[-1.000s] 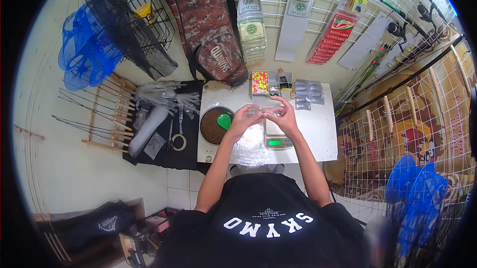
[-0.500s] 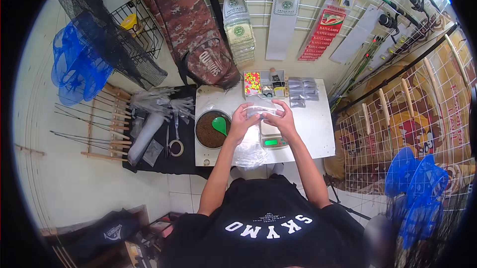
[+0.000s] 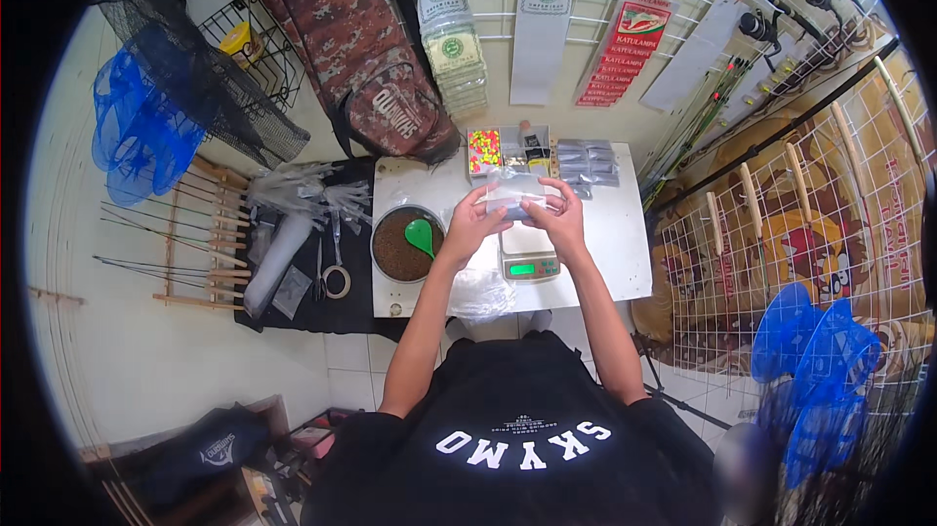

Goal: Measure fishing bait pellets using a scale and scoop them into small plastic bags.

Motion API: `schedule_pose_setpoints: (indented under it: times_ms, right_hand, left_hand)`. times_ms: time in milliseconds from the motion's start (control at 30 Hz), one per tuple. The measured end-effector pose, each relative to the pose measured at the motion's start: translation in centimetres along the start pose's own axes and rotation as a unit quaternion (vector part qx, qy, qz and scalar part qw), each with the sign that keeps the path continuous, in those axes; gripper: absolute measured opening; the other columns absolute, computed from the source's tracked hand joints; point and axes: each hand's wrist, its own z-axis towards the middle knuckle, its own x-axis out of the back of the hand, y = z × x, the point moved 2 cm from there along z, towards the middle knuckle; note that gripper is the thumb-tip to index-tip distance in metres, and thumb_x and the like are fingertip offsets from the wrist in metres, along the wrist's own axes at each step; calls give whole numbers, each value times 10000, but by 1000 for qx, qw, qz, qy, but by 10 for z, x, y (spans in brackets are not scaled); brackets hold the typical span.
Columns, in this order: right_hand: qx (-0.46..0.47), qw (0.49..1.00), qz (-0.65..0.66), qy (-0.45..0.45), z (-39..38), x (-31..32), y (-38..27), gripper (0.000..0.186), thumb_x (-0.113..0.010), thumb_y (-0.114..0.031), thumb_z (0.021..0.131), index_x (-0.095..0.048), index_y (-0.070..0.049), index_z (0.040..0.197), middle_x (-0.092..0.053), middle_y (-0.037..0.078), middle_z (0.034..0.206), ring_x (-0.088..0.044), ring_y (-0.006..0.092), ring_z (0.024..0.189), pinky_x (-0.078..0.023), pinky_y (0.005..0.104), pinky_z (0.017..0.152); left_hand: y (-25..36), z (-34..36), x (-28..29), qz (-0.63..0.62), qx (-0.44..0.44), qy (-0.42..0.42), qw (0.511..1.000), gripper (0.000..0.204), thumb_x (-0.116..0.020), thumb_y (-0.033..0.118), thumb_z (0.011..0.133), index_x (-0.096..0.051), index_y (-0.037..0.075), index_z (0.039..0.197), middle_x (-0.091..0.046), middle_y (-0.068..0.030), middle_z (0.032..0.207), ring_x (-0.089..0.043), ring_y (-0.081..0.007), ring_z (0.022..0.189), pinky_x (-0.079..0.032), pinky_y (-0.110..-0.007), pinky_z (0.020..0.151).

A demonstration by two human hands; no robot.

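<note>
Both hands grip a clear plastic bag (image 3: 515, 184) with something greyish low in it, held above the kitchen scale (image 3: 530, 267) with its green display. My left hand (image 3: 473, 219) pinches the bag's left side, and my right hand (image 3: 558, 222) its right side, fingers curled round it. Left of them sits a round pan of brown granules (image 3: 393, 263) holding a green scoop (image 3: 420, 233). A pile of clear bags (image 3: 480, 294) lies below my hands. Behind them are a box of bright small pieces (image 3: 483, 150) and rows of small filled packets (image 3: 589, 160).
The white table (image 3: 615, 253) adjoins a black cloth (image 3: 293, 316) with plastic bundles (image 3: 293, 194), scissors and a tape roll (image 3: 337, 282). A camouflage bag (image 3: 322, 58), nets (image 3: 146, 136) and fishing rods (image 3: 712, 101) line the walls. A wire grid (image 3: 781, 233) stands at right.
Both hands have risen slightly in the view with the bag, whose clear upper part now spreads higher between my fingers. The surroundings have also shifted a little in the picture.
</note>
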Motion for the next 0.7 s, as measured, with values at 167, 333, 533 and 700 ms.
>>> schedule_pose_setpoints:
  times_ms: [167,333,533,700]
  right_hand:
    - [32,999,11,-12,1,13,2,491,-718,-13,772,-465,-6,1193,-681,132,896,-669,166,818,-578,271,664]
    - [36,999,-3,10,6,27,-4,415,-726,-12,765,-513,-1,1121,-685,118,871,-660,139,771,-568,264,639]
    - [-21,999,-11,29,4,45,-12,426,-734,-42,775,-505,-11,1133,-679,111,872,-656,141,778,-572,271,649]
    - [5,999,-33,-10,8,63,-7,449,-737,-49,776,-518,-3,1164,-681,115,898,-657,146,820,-568,264,677]
  left_hand:
    - [-4,6,-13,35,36,30,998,470,-625,103,889,-423,-43,1287,-625,-144,1072,-622,-169,961,-562,-295,802]
    - [-18,20,-23,71,6,15,997,291,-631,125,889,-580,-56,1111,-640,-114,1031,-629,-149,916,-561,-266,786]
    - [-28,26,-41,57,17,36,998,280,-603,140,909,-584,-50,1115,-642,-106,1036,-629,-144,924,-559,-273,804]
    - [-35,27,-53,65,-7,43,997,293,-608,155,909,-585,-47,1121,-639,-113,1047,-632,-157,934,-554,-280,824]
